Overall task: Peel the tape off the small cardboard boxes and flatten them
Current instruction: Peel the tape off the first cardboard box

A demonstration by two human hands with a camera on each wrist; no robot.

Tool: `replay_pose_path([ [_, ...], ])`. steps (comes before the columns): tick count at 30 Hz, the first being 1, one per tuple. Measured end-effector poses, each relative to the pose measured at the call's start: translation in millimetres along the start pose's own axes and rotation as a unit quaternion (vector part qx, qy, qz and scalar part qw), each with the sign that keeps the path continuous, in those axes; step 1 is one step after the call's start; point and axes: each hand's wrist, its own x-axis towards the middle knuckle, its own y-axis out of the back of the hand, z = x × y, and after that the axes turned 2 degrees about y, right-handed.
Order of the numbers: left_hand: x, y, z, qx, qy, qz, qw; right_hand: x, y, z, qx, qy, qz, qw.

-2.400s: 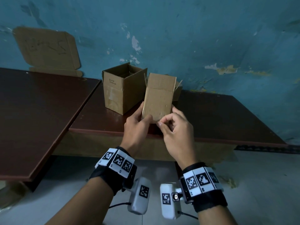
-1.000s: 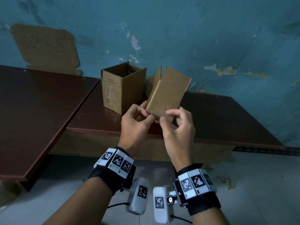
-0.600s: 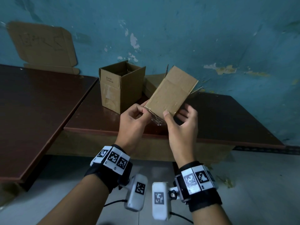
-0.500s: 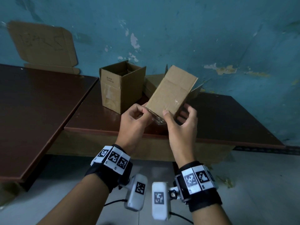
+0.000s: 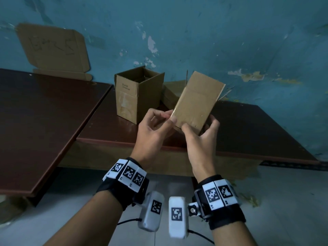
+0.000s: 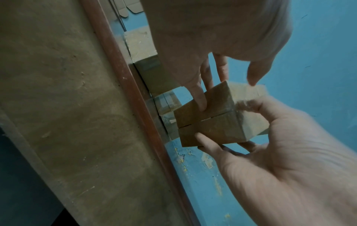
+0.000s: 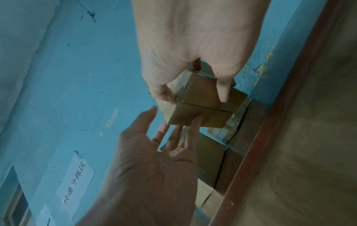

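Head view: box held in air at frame centre, tilted right, above the near counter edge. Right hand grips its lower end, thumb on the near face, fingers behind. Left hand sits at the box's lower-left corner, thumb and forefinger pinched together on the edge there; whether tape is between them can't tell from this view. Second box, open top, stands on the counter just left of it & behind. Flat cardboard leans on the wall, upper left.

Wrist views add the box's underside, hidden from the head cam: two bottom flaps closed w/ a seam across the middle. Left wrist view shows clear tape lifted at the corner by the left thumb. Right wrist view shows glossy tape wrapping the corner under the right thumb, plus a paper sign on the wall, lower left.
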Motion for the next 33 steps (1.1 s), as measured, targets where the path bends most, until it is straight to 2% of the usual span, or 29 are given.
replay_pose_path([
  [9, 0.7, 5.2, 5.0, 0.129, -0.050, -0.001, 0.990, -2.0, -4.5, 0.5, -0.044, 0.026, 0.019, 0.999],
  [15, -6.9, 6.6, 8.9, 0.265, -0.093, 0.033, 0.959, -3.1, -5.8, 3.3, -0.073, 0.045, 0.015, 0.996],
  [21, -7.5, 11.8, 0.0, 0.345, -0.151, 0.075, 0.923, -4.2, -8.2, 2.9, -0.097, 0.051, -0.005, 0.994],
  [27, -3.3, 17.1, -8.7, 0.377, -0.200, 0.088, 0.900, -5.7, -14.0, 6.2, -0.090, 0.040, 0.002, 0.995],
  [33, 0.6, 14.5, -12.5, 0.385, -0.217, 0.102, 0.891, -5.6, -13.7, 3.2, -0.093, 0.038, 0.005, 0.995],
])
